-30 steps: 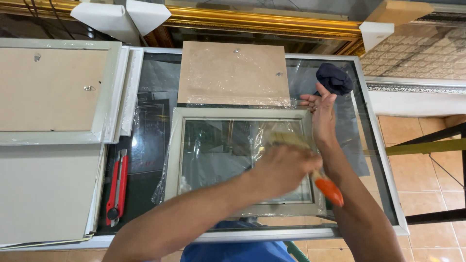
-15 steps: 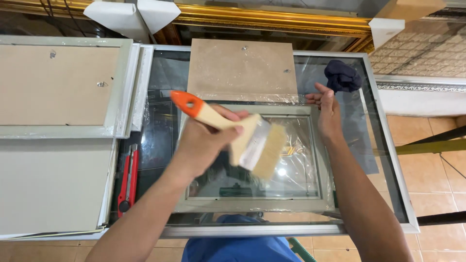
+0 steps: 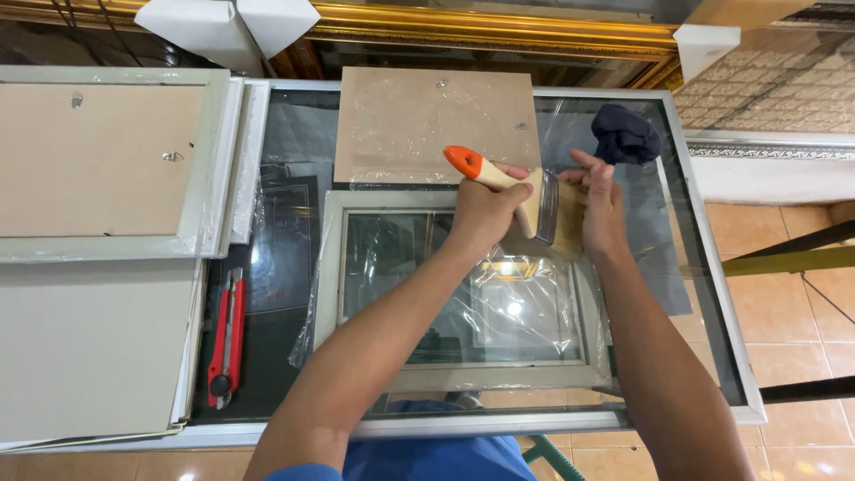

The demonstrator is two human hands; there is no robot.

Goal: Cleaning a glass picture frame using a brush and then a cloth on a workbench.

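While the left hand (image 3: 481, 214) grips the orange-tipped wooden paintbrush (image 3: 517, 191) over the far right corner of the pale glazed picture frame (image 3: 331, 267), the right hand (image 3: 598, 207) pinches its bristles.

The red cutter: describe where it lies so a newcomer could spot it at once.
Start at the glass table. Along its left side, beside the stacked frames, the red cutter lies lengthwise on the dark glass. It is the only long, slim red thing there; the brush has an orange tip.
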